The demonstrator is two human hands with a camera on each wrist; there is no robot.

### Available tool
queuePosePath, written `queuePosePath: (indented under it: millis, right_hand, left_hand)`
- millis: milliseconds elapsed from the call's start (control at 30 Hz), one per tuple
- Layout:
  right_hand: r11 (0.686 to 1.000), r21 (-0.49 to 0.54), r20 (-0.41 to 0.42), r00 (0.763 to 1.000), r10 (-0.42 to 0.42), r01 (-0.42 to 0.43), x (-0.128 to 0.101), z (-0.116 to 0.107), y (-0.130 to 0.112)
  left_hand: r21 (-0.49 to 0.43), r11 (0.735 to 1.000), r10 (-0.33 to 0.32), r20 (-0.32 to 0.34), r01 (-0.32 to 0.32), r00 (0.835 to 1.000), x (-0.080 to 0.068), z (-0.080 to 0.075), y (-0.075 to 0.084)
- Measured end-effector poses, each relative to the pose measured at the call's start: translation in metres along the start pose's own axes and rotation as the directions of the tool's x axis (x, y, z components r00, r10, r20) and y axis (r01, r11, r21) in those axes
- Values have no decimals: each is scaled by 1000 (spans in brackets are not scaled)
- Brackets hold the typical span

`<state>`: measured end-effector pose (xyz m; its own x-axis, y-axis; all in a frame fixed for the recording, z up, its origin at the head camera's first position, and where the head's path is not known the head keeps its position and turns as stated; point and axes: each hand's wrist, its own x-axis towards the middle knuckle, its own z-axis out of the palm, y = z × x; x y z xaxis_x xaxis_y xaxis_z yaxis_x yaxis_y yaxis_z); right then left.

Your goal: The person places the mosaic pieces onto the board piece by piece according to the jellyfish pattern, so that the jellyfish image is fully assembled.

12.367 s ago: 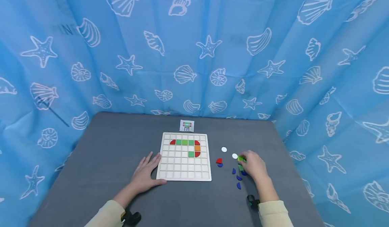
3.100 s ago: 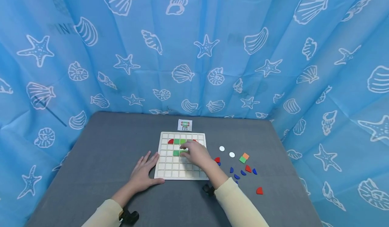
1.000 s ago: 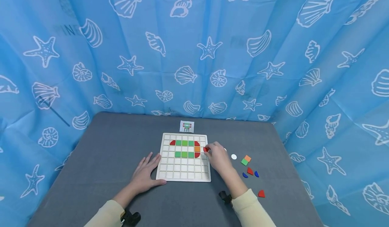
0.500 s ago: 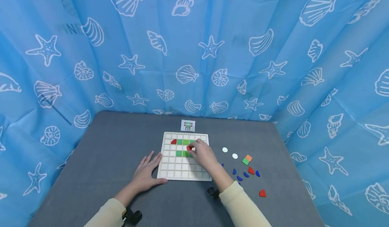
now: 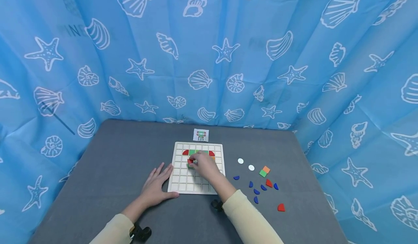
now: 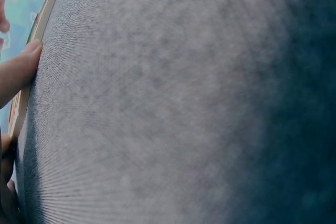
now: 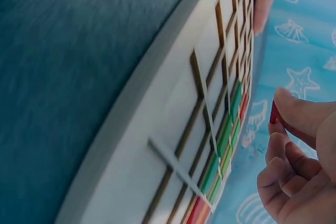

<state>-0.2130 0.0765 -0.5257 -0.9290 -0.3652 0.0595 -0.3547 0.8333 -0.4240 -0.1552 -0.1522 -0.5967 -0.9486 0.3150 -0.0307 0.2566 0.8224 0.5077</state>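
Note:
A pale gridded board (image 5: 204, 190) lies on the grey table. In its upper row sit green squares (image 5: 192, 152) between two red quarter-circles (image 5: 212, 153); an orange square (image 5: 213, 157) is partly hidden. My right hand (image 5: 205, 165) is over the board's left middle, covering much of the lower row. Between thumb and fingertip it pinches a red quarter-circle piece (image 7: 273, 113), held just above the grid in the right wrist view. My left hand (image 5: 156, 186) lies spread at the board's left edge, thumb at the near corner; its thumb (image 6: 23, 66) touches the rim.
Right of the board lie two white discs (image 5: 240, 161), an orange square (image 5: 266, 169), a green square (image 5: 263, 173), two red quarter-circles (image 5: 269, 183) and several blue half-circles (image 5: 256, 191). A small pattern card (image 5: 200, 135) lies behind the board. A blue shell-print curtain (image 5: 225, 51) surrounds the table.
Over the last second my right hand carried the red piece leftward from the board's right edge. Since the oldest frame, green squares joined the lower row. My left hand stays put.

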Motion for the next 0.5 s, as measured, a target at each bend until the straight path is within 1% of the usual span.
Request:
queuePosePath:
  millis: [67,233,367,500]
  right_hand:
    - [1000,-28,1,1000,0,0,3,5,-3]
    - [995,-99,-5,1000,-4,4,8,15,-10]
    - [992,-126,19,1000,6,-4,12,19,-13]
    - [990,-144,43,999,11,-4,18,24,-12]
  left_hand:
    - [5,1000,9,-12,-9,1000,0,1,-1]
    - [-9,1000,26,-17,-26,1000,-2,0,-2]
    - [-13,1000,25,-5,-25,1000,-2,-1,-1]
    - [-13,999,33,-14,-33,999,-1,-1,-1]
